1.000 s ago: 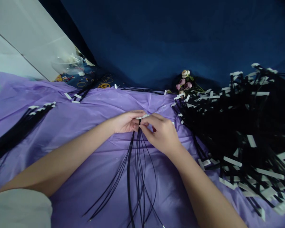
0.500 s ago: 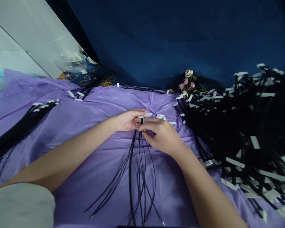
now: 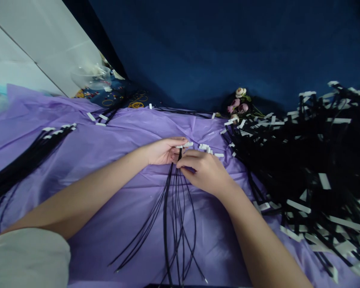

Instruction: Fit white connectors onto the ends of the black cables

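Note:
Black cables (image 3: pixel 165 208) hang from between my hands and fan out toward me over the purple cloth. My left hand (image 3: pixel 165 151) is closed around their upper end, where a small white connector (image 3: pixel 188 144) shows at the fingertips. Just below that connector, my right hand (image 3: pixel 199 168) pinches the black wires between thumb and fingers. The fingers partly hide the spot where wires and connector meet. Several loose white connectors (image 3: pixel 204 148) lie on the cloth right behind my right hand.
A large heap of black cables with white ends (image 3: pixel 288 160) fills the right side. At left lies a neater cable bundle (image 3: pixel 33 160). Toward the back are artificial flowers (image 3: pixel 241 106), yellow rubber bands (image 3: pixel 136 105) and a clear bowl (image 3: pixel 90 78). Purple cloth (image 3: pixel 108 200) covers the table.
Both hands keep their hold at nearly the same spot, with only slight finger movement. The whole view has shifted very slightly.

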Tool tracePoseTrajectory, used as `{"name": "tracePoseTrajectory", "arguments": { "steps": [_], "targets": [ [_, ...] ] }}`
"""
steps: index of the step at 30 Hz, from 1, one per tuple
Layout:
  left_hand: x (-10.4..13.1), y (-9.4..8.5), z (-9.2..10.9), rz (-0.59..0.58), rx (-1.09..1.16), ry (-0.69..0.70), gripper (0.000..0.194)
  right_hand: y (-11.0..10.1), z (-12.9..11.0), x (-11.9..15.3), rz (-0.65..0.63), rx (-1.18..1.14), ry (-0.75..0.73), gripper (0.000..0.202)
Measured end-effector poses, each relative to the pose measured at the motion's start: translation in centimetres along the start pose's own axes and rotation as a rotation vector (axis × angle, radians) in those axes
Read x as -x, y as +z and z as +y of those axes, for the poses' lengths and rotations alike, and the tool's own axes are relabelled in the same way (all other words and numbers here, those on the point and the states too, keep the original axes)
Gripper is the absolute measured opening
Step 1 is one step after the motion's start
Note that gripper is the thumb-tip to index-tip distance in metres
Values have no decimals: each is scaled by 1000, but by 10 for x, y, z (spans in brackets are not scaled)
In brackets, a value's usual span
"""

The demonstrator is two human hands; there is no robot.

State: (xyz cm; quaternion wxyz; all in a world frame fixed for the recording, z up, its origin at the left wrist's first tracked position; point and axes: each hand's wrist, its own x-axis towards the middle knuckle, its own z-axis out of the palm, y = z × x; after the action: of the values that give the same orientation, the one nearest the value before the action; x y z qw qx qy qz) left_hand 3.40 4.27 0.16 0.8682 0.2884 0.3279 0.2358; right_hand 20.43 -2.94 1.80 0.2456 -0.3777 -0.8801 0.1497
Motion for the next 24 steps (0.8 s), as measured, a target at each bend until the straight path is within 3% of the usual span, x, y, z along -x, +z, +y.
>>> {"name": "tracePoseTrajectory", "arguments": {
  "steps": [6, 24],
  "targets": [
    [1, 0, 0, 20, -23, 5, 10, 0, 1, 0, 34, -79, -30, 17],
    [3, 3, 2, 54, -41, -14, 7, -2, -3, 1, -33, -68, -4, 19]
  ]
}}
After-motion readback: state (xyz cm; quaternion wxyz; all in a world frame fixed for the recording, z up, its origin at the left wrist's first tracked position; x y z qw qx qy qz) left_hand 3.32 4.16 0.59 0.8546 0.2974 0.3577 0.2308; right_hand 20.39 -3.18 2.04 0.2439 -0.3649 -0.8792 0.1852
